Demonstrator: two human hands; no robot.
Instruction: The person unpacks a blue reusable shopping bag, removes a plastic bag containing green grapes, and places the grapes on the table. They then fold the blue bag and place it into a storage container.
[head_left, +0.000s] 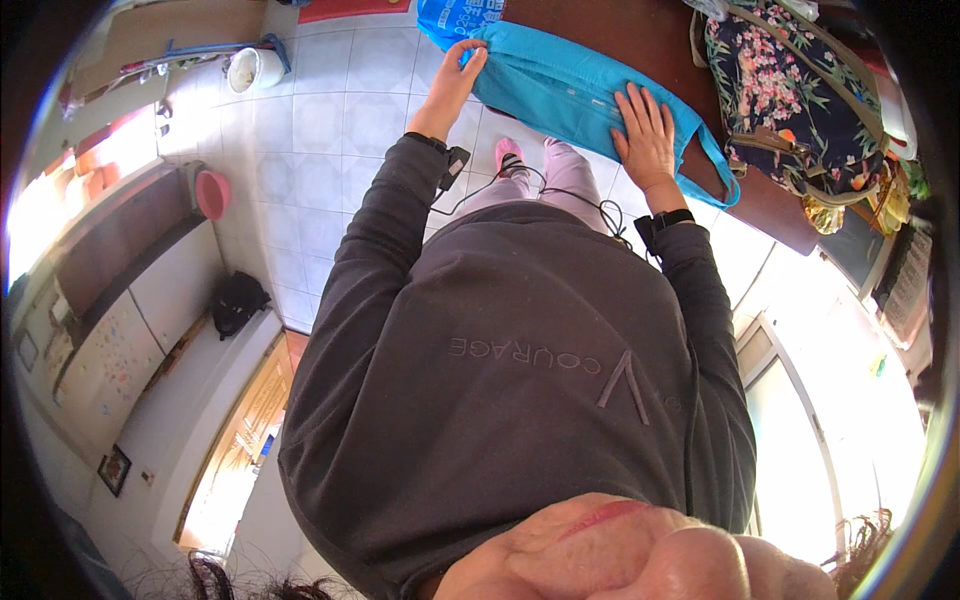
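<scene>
A light blue fabric bag (555, 86) lies folded lengthwise on a brown table (637, 37) and hangs over its near edge, with a strap loop at its right end. At the bag's left end, my left hand (450, 79) pinches the corner between thumb and fingers. My right hand (646, 135) rests flat on the right part of the bag, fingers spread. Behind the left end sits a brighter blue printed bag (457, 19), partly cut off by the picture's top edge.
A dark floral bag (795, 105) stands on the table at right, beside gold-wrapped items (823, 216). A white bucket (255, 71) is on the tiled floor at upper left. Further left are a pink basin (213, 195) and a black object (238, 304). Thin cables hang between my wrists.
</scene>
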